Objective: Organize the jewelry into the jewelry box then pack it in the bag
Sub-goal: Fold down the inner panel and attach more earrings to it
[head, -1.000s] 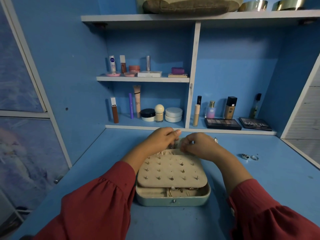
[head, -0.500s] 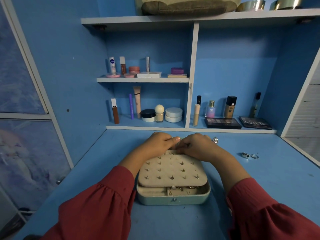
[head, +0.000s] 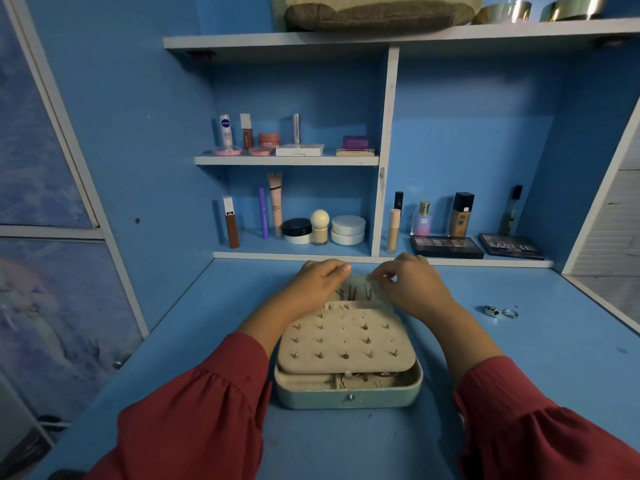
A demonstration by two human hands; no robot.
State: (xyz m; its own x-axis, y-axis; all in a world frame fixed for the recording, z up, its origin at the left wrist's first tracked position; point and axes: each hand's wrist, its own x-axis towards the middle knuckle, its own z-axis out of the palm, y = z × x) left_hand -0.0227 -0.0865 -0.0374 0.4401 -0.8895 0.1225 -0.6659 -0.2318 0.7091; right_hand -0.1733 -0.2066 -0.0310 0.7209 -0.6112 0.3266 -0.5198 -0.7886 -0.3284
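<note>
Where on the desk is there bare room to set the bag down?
Bare desk lies left of the jewelry box, toward the blue side wall, and in front right. Crowded: both hands behind the box, rings right.

The box (head: 348, 398) has a matt mint shell, its cream pad (head: 343, 344) looks like soft cloth; the rings (head: 501, 311) are shiny metal.

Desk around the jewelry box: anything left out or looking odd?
Two rings lie loose on the desk, right of the jewelry box, not yet packed. The earring panel sits slightly askew over the tray.
</note>
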